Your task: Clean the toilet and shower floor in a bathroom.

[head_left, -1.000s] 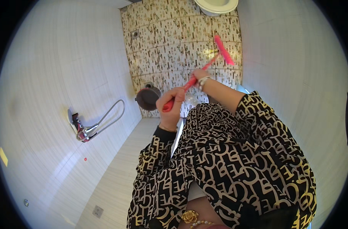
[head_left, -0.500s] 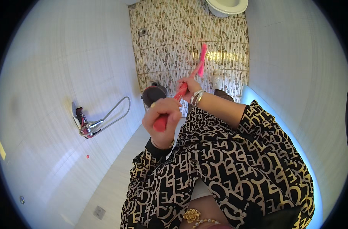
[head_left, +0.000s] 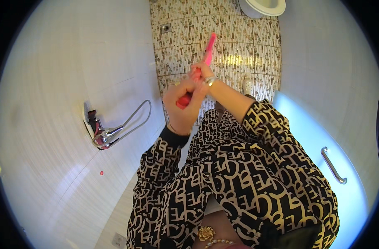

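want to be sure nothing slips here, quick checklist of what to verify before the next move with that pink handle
1. Left hand closed around the lower red end of the pink handle: ok.
2. Right hand gripping the handle higher up: ok, fingers wrapped around it.
3. Working end of the handle visible: cannot tell, only a thin pink stick shows over the mosaic floor.
4. Floor under the handle free of things: ok, though a floor drain lies to the left.
5. Distance to the toilet: ok, the handle tip is apart from it.
6. Wall tap with hose: ok, away from both hands.
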The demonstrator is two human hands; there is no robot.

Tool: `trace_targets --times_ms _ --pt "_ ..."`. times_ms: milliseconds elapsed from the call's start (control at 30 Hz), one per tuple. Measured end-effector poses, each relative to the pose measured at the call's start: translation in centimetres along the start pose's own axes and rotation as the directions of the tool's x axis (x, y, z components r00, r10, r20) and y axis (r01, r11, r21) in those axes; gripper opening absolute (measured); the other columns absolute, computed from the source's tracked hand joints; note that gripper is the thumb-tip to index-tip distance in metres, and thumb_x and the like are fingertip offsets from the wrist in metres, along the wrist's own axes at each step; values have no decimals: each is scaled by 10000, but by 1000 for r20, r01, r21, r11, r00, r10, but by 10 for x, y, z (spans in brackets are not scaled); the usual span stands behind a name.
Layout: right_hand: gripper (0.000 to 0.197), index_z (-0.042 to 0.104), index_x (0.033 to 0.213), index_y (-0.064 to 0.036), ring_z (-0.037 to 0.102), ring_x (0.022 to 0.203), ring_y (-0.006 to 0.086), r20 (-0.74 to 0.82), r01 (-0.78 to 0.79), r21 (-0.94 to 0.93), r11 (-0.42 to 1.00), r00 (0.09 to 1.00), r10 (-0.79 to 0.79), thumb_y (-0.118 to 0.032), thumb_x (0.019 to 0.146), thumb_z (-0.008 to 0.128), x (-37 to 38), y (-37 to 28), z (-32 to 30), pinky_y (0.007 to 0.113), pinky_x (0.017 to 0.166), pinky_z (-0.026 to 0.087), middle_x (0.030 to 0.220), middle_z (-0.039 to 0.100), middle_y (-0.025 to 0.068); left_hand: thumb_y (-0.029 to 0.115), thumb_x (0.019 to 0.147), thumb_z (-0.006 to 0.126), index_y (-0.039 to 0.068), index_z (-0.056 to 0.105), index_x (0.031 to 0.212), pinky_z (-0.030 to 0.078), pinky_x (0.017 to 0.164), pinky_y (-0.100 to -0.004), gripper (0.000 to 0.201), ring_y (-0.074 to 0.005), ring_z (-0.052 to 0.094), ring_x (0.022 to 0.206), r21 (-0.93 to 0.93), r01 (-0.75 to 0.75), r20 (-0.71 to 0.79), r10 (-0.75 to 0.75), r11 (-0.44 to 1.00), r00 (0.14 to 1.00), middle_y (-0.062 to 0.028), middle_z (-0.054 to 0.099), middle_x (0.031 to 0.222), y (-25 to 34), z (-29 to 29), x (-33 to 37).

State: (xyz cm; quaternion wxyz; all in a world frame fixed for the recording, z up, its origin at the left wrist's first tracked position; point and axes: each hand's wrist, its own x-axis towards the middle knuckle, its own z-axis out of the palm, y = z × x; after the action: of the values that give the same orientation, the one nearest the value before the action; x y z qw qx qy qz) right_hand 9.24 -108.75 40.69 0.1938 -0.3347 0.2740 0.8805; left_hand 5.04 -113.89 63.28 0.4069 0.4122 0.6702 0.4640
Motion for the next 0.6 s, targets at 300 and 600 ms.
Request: trace_targets --times_ms 300,600 --pt "118 421 686 -60 431 440 143 -506 73 -41 996 858 -84 -11 783 467 -3 58 -17 261 383 374 575 431 32 155 842 665 7 526 619 267 468 -198 302 -13 357 520 -247 254 -62 -276 935 959 55 446 560 -37 -59 -12" --pt "246 364 574 -93 412 406 145 -18 -60 -298 953 998 57 -23 755 516 57 43 24 257 391 369 505 397 31 74 839 643 -46 606 748 340 520 -192 155 -44 445 569 257 -155 42 149 954 988 11 547 656 -15 -69 0"
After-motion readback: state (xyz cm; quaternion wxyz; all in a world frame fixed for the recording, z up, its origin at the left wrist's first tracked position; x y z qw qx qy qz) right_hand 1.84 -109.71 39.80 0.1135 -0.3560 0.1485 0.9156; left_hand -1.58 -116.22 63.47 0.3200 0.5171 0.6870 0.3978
